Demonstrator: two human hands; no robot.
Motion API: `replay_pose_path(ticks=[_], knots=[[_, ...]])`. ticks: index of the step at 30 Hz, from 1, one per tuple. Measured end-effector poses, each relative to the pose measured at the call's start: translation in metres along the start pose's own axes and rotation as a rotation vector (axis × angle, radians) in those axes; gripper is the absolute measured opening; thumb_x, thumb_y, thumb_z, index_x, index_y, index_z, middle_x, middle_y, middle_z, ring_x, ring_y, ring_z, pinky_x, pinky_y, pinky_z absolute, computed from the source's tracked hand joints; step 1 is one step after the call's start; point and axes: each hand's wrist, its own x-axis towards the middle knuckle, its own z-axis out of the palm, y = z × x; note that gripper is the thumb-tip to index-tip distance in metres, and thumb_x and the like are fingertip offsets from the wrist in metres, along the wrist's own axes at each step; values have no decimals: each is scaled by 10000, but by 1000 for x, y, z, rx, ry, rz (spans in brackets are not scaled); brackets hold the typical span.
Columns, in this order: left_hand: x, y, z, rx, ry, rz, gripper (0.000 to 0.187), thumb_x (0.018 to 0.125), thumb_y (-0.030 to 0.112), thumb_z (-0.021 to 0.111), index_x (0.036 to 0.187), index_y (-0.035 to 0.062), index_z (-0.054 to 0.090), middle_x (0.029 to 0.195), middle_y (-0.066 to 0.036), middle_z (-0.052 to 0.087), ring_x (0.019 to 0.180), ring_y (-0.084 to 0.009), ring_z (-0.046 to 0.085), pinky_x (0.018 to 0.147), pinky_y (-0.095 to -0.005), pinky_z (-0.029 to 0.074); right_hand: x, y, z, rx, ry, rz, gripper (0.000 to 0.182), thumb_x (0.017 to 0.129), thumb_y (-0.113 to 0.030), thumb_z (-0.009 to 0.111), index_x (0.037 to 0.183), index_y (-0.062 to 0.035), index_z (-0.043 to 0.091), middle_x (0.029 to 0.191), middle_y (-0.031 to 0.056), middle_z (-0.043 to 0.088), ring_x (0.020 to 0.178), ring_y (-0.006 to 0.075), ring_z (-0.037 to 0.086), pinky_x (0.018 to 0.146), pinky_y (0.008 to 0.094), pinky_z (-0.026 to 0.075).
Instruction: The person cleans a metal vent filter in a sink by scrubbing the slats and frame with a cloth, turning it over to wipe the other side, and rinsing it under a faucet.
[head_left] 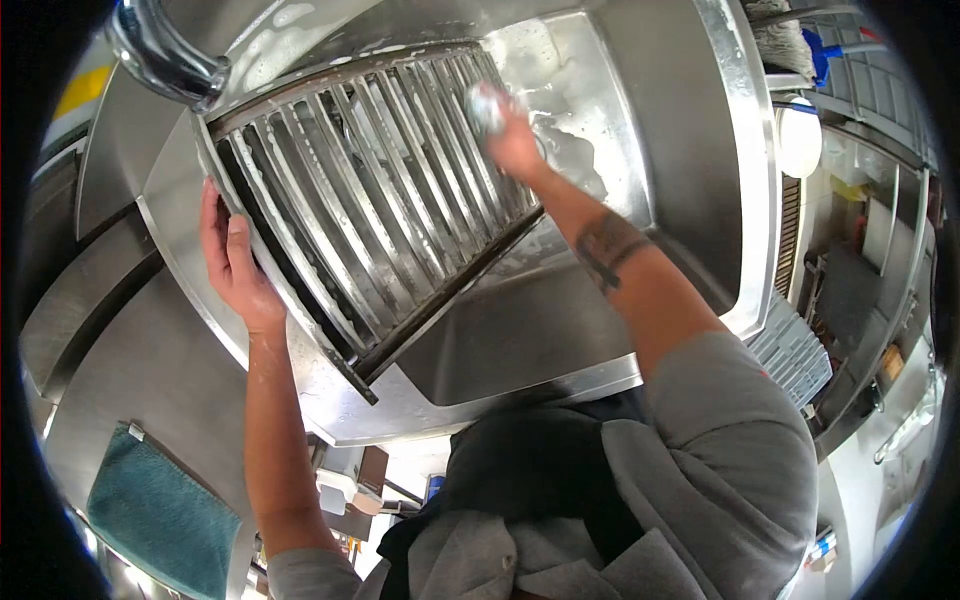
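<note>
A metal baffle filter [345,205], a slatted hood-type panel with suds on its bars, lies tilted across the sink. My left hand [240,270] holds its left frame edge, thumb by the rim and fingers stretched along the outer side. Over the upper right end of the slats, my right hand [517,145] is closed round a silvery scouring pad [486,108]. Motion blurs the pad and fingertips, so its exact kind is hard to make out.
The steel sink [690,130] has foamy water at its far end. A chrome faucet [165,60] hangs over the upper left corner. A green towel [160,510] lies on the steel counter [120,370] at left. Wire shelving [890,90] stands at right.
</note>
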Motion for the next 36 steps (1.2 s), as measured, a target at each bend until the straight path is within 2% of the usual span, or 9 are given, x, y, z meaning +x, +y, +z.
replay_pose_path(ticks=[1, 4, 12, 15, 22, 23, 26, 29, 36], knots=[[-1, 0, -1, 21, -10, 6, 479, 1063, 108, 476, 1511, -57, 447, 1574, -175, 466, 1460, -269, 424, 1235, -392, 269, 29, 0, 11, -30, 111, -13, 770, 796, -41, 626, 1522, -271, 512, 1446, 296, 521, 1316, 479, 507, 1120, 501, 432], [0, 1, 1, -4, 13, -19, 480, 1065, 116, 473, 1510, -63, 447, 1571, -179, 466, 1455, -264, 430, 1228, -390, 280, 86, -19, 25, -133, 255, 66, 454, 757, -117, 680, 1183, 30, 626, 1121, 310, 677, 1052, 505, 625, 980, 547, 507], [2, 0, 2, 0, 20, 22, 495, 1080, 144, 469, 1531, -57, 425, 1541, -180, 491, 1408, -244, 475, 1199, -365, 319, -11, -20, -32, -511, -49, -29, 346, 825, -208, 681, 1079, 26, 687, 1101, 268, 677, 1095, 430, 632, 1005, 496, 505], [1, -1, 2, 1, 8, 32, 492, 1080, 147, 474, 1526, -56, 432, 1538, -175, 495, 1397, -241, 483, 1195, -364, 325, 23, -26, -24, -501, -124, 14, 392, 811, -232, 680, 1121, 5, 715, 1150, 265, 695, 1127, 426, 650, 1013, 486, 521], [0, -5, 0, -23, 19, 20, 492, 1078, 161, 491, 1516, -59, 445, 1516, -166, 514, 1369, -230, 499, 1186, -358, 335, 109, 31, 25, -127, 166, 76, 305, 841, -201, 657, 1070, -17, 738, 998, 244, 728, 1003, 342, 708, 906, 425, 570], [4, -5, 2, -32, 31, 31, 492, 1078, 161, 491, 1516, -59, 445, 1516, -166, 514, 1369, -230, 499, 1186, -358, 335, 89, -1, 20, 640, 261, 320, 243, 817, -89, 639, 1020, 4, 735, 907, 200, 708, 869, 347, 693, 825, 387, 573], [-4, -6, 0, 2, 25, 17, 492, 1076, 164, 495, 1516, -52, 449, 1498, -161, 529, 1356, -228, 509, 1181, -356, 341, 39, -20, 34, -99, 449, -120, 337, 710, 3, 658, 1037, 28, 733, 1131, 165, 655, 1070, 386, 596, 993, 416, 490], [5, -5, 2, 35, 40, 67, 492, 1075, 167, 498, 1520, -37, 453, 1484, -158, 539, 1343, -226, 518, 1172, -356, 354, 12, -19, 11, -100, 203, -95, 356, 707, 2, 660, 1052, 3, 748, 1241, 149, 627, 1192, 394, 530, 1062, 431, 436], [1, -6, -1, -1, 16, 29, 492, 1083, 175, 492, 1523, -40, 448, 1491, -166, 528, 1363, -225, 500, 1171, -357, 352, 84, -46, 14, -407, 164, -396, 370, 729, -47, 694, 1091, -46, 768, 1211, 113, 658, 1092, 383, 574, 990, 439, 504]])
